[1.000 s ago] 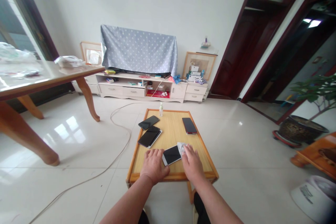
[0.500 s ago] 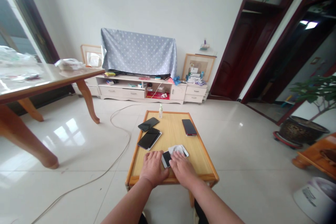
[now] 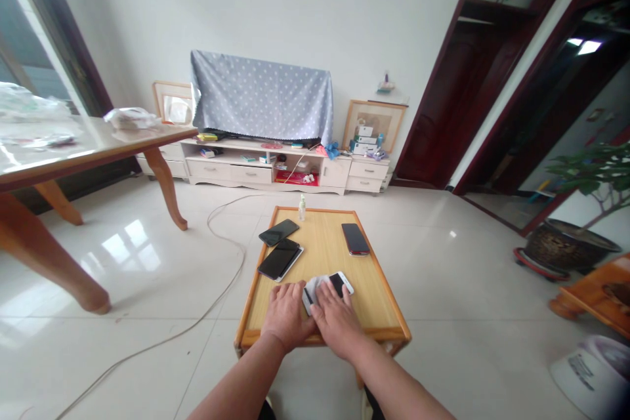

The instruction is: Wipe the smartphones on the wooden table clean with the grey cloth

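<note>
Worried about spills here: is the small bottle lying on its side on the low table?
No, the small bottle stands upright near the far edge of the low table.

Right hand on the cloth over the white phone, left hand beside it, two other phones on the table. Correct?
Not two: the head view shows three other phones on the table: a black phone, another black phone and a red-edged phone. The right hand on the cloth over the white phone, the left hand beside it: as you said.
</note>
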